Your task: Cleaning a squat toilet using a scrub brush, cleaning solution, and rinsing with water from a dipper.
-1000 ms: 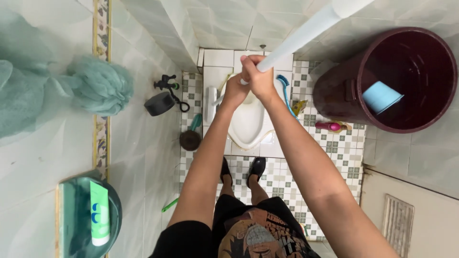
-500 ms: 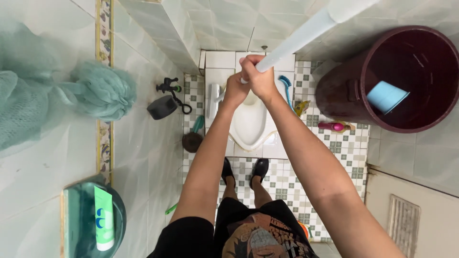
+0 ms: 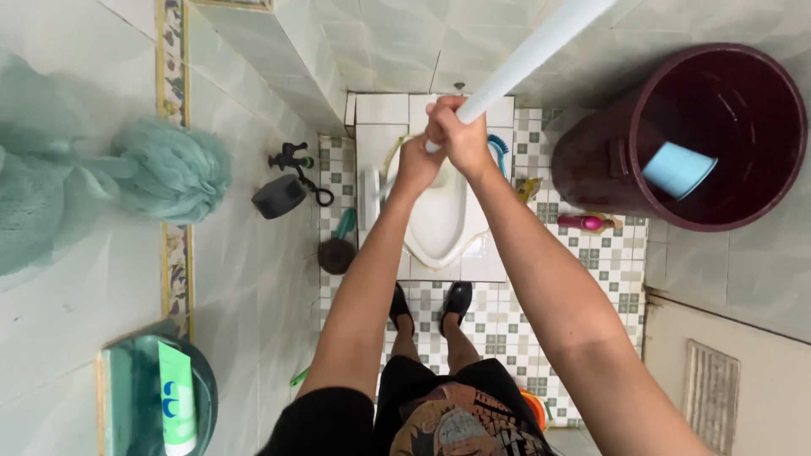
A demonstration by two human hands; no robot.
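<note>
far left: we see a green mesh sponge hanging on the tiled wall, and below it a green tube lying in a green dish.
left of centre: a black tap juts from the wall; a dark round brush lies on the checked floor.
left hand: our left hand is closed around the lower end of the white pole.
right hand: our right hand is clenched on the pole just above the left, the two touching.
white pole: the white pole slants from our fists up to the top right, held over the white squat pan.
right: a dark red bucket holds a light blue scoop; a pink bottle lies beside it.
</note>
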